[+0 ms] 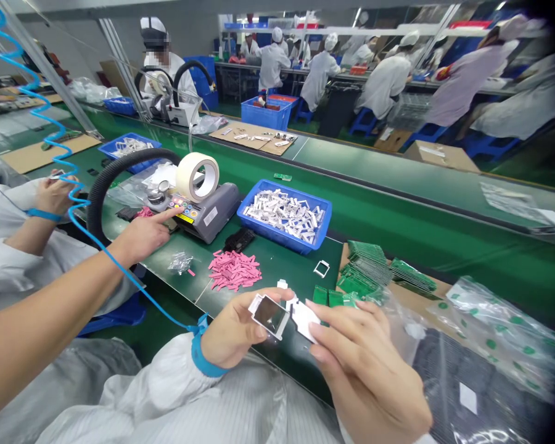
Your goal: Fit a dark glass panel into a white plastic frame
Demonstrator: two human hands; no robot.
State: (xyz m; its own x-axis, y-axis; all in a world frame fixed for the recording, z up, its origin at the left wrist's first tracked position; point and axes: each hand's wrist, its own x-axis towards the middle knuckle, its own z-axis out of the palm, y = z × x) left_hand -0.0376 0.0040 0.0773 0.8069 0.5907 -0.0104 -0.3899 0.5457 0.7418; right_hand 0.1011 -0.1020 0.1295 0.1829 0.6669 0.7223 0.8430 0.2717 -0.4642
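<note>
My left hand (234, 327), with a blue wrist strap (208, 354), is closed on a small display screen (271, 316) in a white plastic frame. The dark glass faces up. In my right hand (365, 351), a thin white plate (304, 320) with a black edge strip is pinched between thumb and fingers. Its inner end lies close beside the display; whether they touch I cannot tell. Beyond my hands lie a heap of pink strips (235, 269) and one loose white frame (321, 268). A blue tray (284, 242) holds many white frames.
Another person's hand (145, 234) reaches in from the left, a finger on the buttons of a grey machine (213, 216) topped by a tape roll (198, 177). Green circuit boards (365, 265) and plastic bags (504, 333) lie right. A coiled blue cord (115, 262) crosses left.
</note>
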